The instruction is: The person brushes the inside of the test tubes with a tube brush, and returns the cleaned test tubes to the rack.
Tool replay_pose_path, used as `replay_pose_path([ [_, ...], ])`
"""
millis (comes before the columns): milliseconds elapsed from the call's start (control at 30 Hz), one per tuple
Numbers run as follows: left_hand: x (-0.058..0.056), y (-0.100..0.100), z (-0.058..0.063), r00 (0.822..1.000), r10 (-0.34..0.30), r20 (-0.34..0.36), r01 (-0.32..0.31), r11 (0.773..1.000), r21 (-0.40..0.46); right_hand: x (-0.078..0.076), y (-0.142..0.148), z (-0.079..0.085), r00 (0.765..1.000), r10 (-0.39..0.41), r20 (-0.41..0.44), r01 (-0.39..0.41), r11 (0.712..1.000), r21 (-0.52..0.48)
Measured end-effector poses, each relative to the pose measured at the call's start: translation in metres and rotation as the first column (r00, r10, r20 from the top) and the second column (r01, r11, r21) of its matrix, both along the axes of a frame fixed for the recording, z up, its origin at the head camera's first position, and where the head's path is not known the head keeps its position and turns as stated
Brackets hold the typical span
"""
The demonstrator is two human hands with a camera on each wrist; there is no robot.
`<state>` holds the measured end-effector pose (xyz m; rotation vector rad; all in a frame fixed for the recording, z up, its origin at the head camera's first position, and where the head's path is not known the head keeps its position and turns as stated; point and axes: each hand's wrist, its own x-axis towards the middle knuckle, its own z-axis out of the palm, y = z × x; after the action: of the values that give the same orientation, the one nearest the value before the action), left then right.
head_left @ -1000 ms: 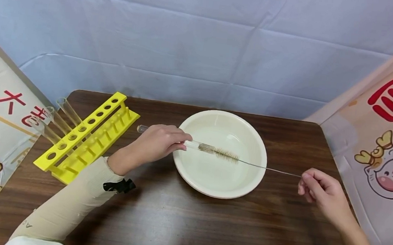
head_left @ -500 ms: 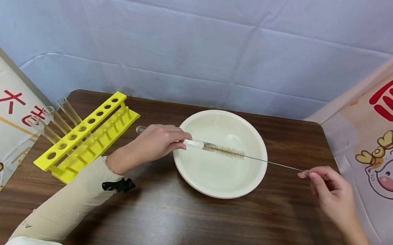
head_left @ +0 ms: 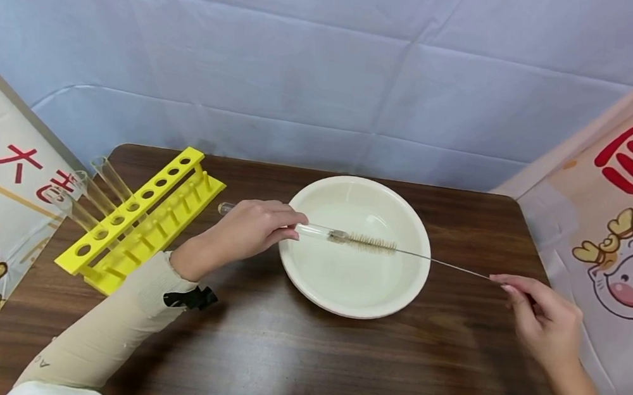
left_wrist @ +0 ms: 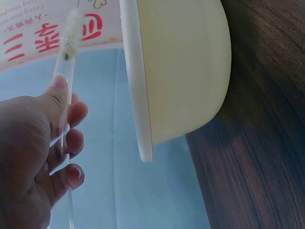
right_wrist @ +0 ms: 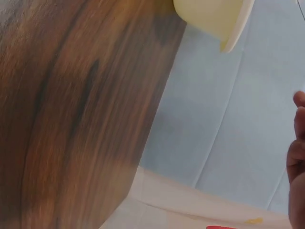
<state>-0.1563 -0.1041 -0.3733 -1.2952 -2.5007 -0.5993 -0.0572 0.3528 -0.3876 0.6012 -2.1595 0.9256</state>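
Observation:
My left hand (head_left: 256, 227) grips a clear glass test tube (head_left: 316, 230) lying nearly level over the left rim of a white basin (head_left: 331, 281). The tube's closed end pokes out behind the hand, and its mouth points right. A test tube brush (head_left: 372, 243) has its bristle tip in the mouth, with most of the bristles outside. Right of the basin, my right hand (head_left: 550, 322) pinches the far end of the brush's thin wire handle between thumb and fingers. In the left wrist view, fingers and thumb wrap the tube (left_wrist: 64, 90).
A yellow test tube rack (head_left: 149, 213) stands on the left of the dark wooden table (head_left: 301, 361), with several tilted glass tubes (head_left: 96, 195) in its holes. Light blue cloth (head_left: 316, 83) hangs behind the table, and printed panels flank it.
The right hand has shifted slightly right, drawing the brush a little farther out of the tube. The left hand has stayed nearly still.

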Motion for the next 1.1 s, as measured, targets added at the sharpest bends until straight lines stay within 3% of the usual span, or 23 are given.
replay_pose_path([
  [100,0.0,0.0,0.0,1.0,-0.006,0.0,0.006,1.0,0.001,0.002,0.005,-0.002,0.993,0.003,0.12,0.0,1.0,-0.025],
  [167,-0.001,0.001,0.0,1.0,-0.007,0.001,0.007,1.0,0.001,0.003,0.008,-0.002,0.971,0.053,0.232,-0.037,0.997,-0.072],
  [267,0.0,0.001,0.0,1.0,-0.003,-0.003,0.003,1.0,-0.002,0.003,0.01,-0.001,0.904,0.225,0.363,-0.146,0.961,-0.233],
  [367,0.0,0.001,0.0,1.0,-0.007,-0.001,0.007,1.0,0.001,0.002,0.009,0.002,0.819,0.4,0.412,-0.219,0.881,-0.42],
  [533,0.002,0.007,-0.001,0.999,-0.038,-0.007,0.038,0.999,0.0,-0.001,0.003,0.008,0.716,0.552,0.427,-0.269,0.783,-0.561],
  [633,0.002,0.011,-0.001,0.999,-0.049,-0.014,0.049,0.999,-0.002,-0.005,-0.001,0.009,0.678,0.586,0.444,-0.268,0.76,-0.592],
  [667,0.002,0.012,-0.001,0.999,-0.05,-0.015,0.05,0.999,-0.002,-0.005,-0.002,0.008,0.698,0.545,0.465,-0.253,0.795,-0.552],
  [700,0.002,0.012,-0.001,0.999,-0.048,-0.016,0.048,0.999,-0.002,-0.006,-0.003,0.008,0.739,0.468,0.484,-0.226,0.85,-0.476],
  [767,0.001,0.012,-0.001,0.999,-0.04,-0.02,0.04,0.999,-0.007,-0.006,-0.005,0.006,0.838,0.266,0.475,-0.168,0.956,-0.24],
  [800,0.001,0.012,-0.001,0.999,-0.035,-0.021,0.035,0.999,-0.009,-0.007,-0.005,0.005,0.886,0.158,0.437,-0.129,0.987,-0.095],
  [833,0.001,0.011,-0.001,0.999,-0.03,-0.023,0.029,0.999,-0.013,-0.007,-0.005,0.004,0.929,0.058,0.366,-0.081,0.995,0.049],
  [867,0.0,0.011,-0.001,0.999,-0.026,-0.024,0.025,1.0,-0.017,-0.008,-0.006,0.002,0.963,-0.023,0.27,-0.024,0.985,0.172],
  [933,0.0,0.009,-0.002,0.999,-0.021,-0.026,0.021,0.999,-0.024,-0.009,-0.006,0.001,0.993,-0.069,0.095,0.035,0.947,0.319],
  [1000,0.0,0.008,-0.002,0.999,-0.02,-0.025,0.02,0.999,-0.028,-0.009,-0.007,0.001,0.998,-0.053,-0.032,0.062,0.915,0.4],
  [1100,0.0,0.006,-0.002,1.0,-0.016,-0.025,0.015,1.0,-0.027,-0.009,-0.009,0.003,0.986,-0.018,-0.165,0.093,0.883,0.46],
])
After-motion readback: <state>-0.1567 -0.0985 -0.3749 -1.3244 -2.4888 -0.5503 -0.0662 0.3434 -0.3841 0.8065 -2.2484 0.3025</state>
